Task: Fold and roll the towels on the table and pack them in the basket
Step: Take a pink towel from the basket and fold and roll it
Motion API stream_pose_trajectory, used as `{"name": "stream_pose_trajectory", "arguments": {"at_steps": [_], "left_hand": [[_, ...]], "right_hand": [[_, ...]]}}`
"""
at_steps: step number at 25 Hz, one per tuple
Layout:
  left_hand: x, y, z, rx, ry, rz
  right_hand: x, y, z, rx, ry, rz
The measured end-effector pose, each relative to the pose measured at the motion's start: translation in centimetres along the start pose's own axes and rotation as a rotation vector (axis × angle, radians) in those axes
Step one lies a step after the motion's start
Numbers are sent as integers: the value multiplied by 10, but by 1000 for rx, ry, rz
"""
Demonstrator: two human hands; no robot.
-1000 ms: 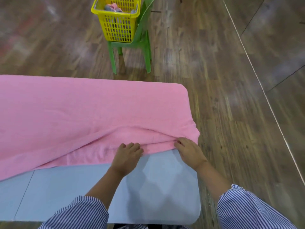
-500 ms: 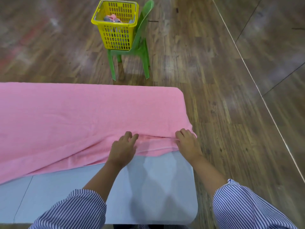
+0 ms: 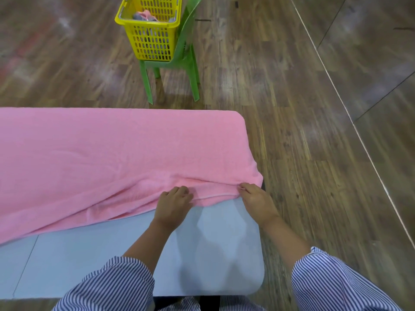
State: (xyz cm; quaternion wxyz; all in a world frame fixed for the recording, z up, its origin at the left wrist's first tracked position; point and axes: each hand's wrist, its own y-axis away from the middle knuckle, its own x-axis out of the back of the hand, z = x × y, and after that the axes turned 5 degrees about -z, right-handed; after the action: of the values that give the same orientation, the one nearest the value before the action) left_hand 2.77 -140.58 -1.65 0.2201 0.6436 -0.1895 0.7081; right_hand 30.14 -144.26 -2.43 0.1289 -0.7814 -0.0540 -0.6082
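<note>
— Where's the towel (image 3: 112, 158)?
— Spread pink over the tabletop (image 3: 101, 261), its near edge rumpled.
— And the hands?
— Left hand (image 3: 173, 205) and right hand (image 3: 256, 200) both pinch that edge.

The place looks like a large open hall or training room, not a home. The wooden plank floor (image 3: 280, 90) is wide and bare, with a thin pale line (image 3: 350, 117) across it. A plastic chair (image 3: 179, 61) stands alone beyond a plain folding table (image 3: 213, 254).
</note>
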Motion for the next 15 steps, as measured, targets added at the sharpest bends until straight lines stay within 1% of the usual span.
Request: {"name": "stream_pose_trajectory", "arguments": {"at_steps": [4,7,10,12,15], "left_hand": [[-4,11,9,52,1,21],[-2,27,16,42,55,34],[6,49,21,10,103,33],[12,66,25,-22,94,25],[9,101,33,-100,112,22]], "right_hand": [[-1,9,-2,7,-61,79],[3,26,-4,24,-44,118],[9,55,-15,13,11,90],[16,74,-29,-23,11,56],[18,106,-52,-148,-20,-72]]}}
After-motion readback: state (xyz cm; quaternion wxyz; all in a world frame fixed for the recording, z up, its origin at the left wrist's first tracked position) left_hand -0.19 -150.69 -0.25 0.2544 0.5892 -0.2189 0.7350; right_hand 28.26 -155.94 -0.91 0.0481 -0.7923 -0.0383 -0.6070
